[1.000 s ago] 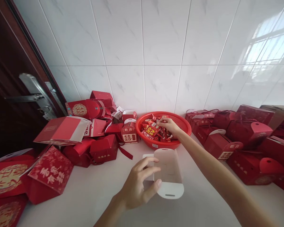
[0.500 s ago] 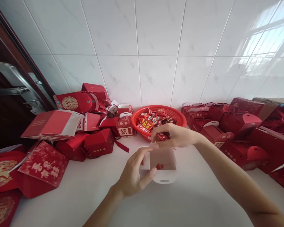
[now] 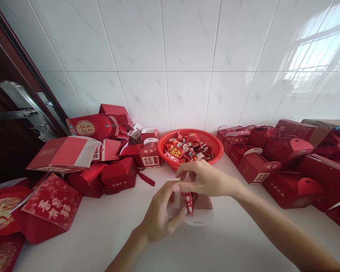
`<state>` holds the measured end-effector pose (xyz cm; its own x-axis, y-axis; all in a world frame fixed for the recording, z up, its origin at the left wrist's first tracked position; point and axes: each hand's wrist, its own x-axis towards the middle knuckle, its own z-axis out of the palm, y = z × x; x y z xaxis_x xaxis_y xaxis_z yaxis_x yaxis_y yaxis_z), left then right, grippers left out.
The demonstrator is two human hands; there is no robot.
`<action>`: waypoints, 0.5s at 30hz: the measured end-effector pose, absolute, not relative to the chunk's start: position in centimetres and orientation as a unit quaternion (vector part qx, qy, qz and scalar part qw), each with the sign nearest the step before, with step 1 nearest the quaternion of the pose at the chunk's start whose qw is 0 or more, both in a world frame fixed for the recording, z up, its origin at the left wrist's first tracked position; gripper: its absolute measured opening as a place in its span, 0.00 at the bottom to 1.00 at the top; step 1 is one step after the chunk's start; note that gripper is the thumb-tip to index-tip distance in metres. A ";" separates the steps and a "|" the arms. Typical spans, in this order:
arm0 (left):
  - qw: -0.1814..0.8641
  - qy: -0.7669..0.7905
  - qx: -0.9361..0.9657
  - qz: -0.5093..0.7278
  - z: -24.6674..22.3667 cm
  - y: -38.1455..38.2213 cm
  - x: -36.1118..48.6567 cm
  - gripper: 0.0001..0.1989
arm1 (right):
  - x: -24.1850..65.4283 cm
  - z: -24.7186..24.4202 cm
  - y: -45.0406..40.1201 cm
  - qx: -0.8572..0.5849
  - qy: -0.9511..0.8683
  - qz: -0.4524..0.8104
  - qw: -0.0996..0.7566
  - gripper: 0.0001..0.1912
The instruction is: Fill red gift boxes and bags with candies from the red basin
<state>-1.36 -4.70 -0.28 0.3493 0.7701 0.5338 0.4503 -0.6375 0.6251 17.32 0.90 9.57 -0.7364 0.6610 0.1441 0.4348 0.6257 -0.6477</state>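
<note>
In front of me an open gift box (image 3: 203, 203) stands on the white table, its pale inner faces and a slotted flap showing. My left hand (image 3: 159, 212) holds the box by its left side, thumb at the near edge and fingers behind. Over the box opening, my right hand (image 3: 208, 179) is closed on a wrapped candy (image 3: 188, 204), red with white spots, that points down into the box. The right fingertips are partly hidden. Just behind the hands is a red plastic basket (image 3: 220, 152) with many wrapped candies (image 3: 194, 145).
Red gift boxes (image 3: 119, 175) are piled on the left, some with ribbons. More red boxes (image 3: 255, 166) stand in rows on the right. A tiled wall (image 3: 187, 94) closes off the back, and a dark door with a metal handle (image 3: 19, 98) is at far left.
My right hand has come from the basket's near edge toward me, over the box, with the spotted candy now showing. My left hand stays on the box. The view has tilted slightly.
</note>
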 end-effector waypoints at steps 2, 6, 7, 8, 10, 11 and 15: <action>0.161 0.390 0.801 0.425 -0.4 -4.8 -1.4 0.16 | 17.3 9.4 1.1 -0.281 -0.847 0.384 0.238 0.22; 0.142 0.416 0.795 0.418 -0.6 -4.9 -1.5 0.17 | 17.1 8.8 1.8 -0.282 -0.725 0.553 0.297 0.30; 0.143 0.420 0.793 0.417 -0.6 -4.9 -1.5 0.17 | 17.0 8.6 2.1 -0.292 -0.696 0.575 0.314 0.30; 0.145 0.422 0.793 0.415 -0.6 -4.9 -1.5 0.17 | 16.9 8.4 2.3 -0.298 -0.672 0.592 0.332 0.30; 0.152 0.418 0.796 0.411 -0.5 -4.9 -1.5 0.17 | 16.8 8.2 2.6 -0.297 -0.634 0.616 0.361 0.27; 0.154 0.412 0.798 0.411 -0.5 -4.9 -1.5 0.17 | 16.8 8.1 2.6 -0.295 -0.620 0.624 0.373 0.25; 0.159 0.391 0.807 0.413 -0.4 -4.9 -1.4 0.11 | 16.5 8.1 1.8 -0.282 -0.614 0.618 0.401 0.22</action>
<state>-1.38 -4.87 -0.45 0.3532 0.7631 0.5412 0.4999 -0.6430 0.5803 16.48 1.82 8.06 -0.5188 0.8426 0.1442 -0.1502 0.0762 -0.9857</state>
